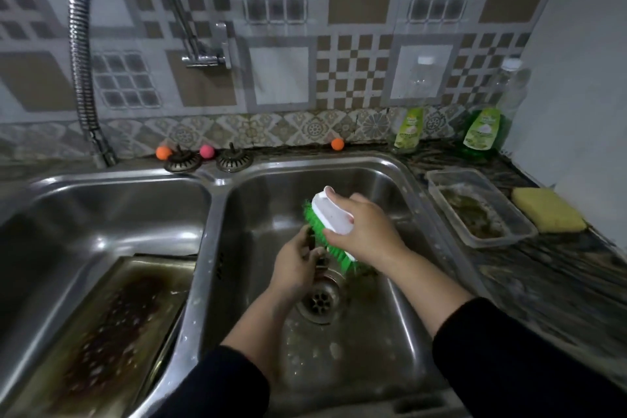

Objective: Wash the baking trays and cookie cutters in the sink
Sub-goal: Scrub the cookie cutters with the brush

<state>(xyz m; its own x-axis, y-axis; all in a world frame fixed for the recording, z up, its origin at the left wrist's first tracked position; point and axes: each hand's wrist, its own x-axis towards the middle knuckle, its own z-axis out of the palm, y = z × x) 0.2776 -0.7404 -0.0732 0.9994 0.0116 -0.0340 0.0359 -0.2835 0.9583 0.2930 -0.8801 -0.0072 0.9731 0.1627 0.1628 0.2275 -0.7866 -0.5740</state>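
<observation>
— What's up at the sink (217, 181)?
— R hand (366, 231) grips the scrub brush (330, 224), fingers curled round its white back. L hand (295, 265) pinches a small dark cookie cutter (314, 244) against the bristles, over the right basin's drain (319, 299).
— Trays?
— Greasy baking tray (112, 332) leans in the left basin.

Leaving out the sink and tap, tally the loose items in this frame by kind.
Baking tray: 1
Scrub brush: 1
Small dark item in left hand: 1
Balls: 3
Sink strainers: 2
Soap bottles: 2
Plastic container: 1
Sponge: 1
Total: 12
</observation>
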